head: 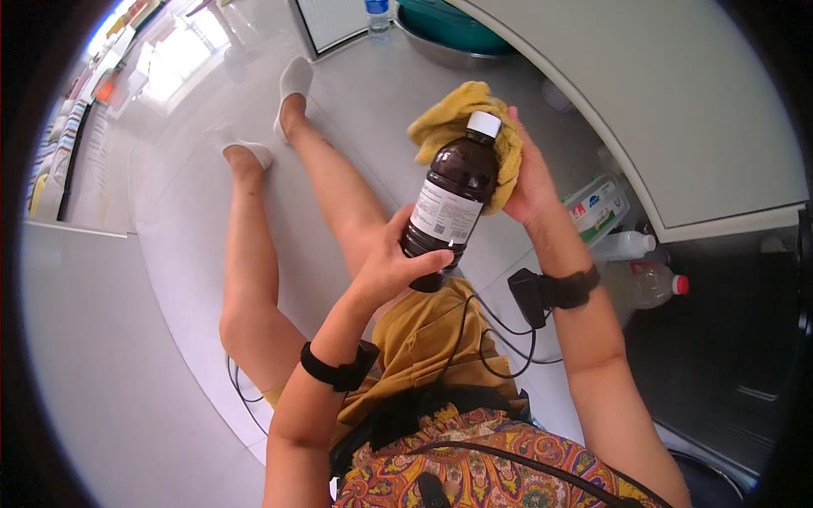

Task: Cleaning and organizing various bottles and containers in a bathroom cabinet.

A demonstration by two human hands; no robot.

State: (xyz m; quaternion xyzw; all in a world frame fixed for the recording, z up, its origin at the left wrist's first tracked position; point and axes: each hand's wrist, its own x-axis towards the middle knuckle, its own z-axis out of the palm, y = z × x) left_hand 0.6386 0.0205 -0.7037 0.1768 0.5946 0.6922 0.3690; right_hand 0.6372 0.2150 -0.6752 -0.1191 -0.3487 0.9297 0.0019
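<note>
A dark brown plastic bottle [467,168] with a white screw cap and a white printed label is held tilted above my lap. My left hand [406,257] grips its lower part, the thumb lying across the front below the label. My right hand [530,171] holds a yellow cloth [454,114] behind the bottle's neck and shoulder, on the right side. The cloth touches the bottle there and bunches out to the left of the cap. Most of my right fingers are hidden behind the cloth.
On the floor at right lie a clear bottle with a red cap [654,286], a white-capped bottle [625,246] and a labelled package [597,206], beside an open cabinet [698,127]. A metal basin [438,54] and a water bottle [377,16] stand ahead. Black cables [530,362] cross near my lap.
</note>
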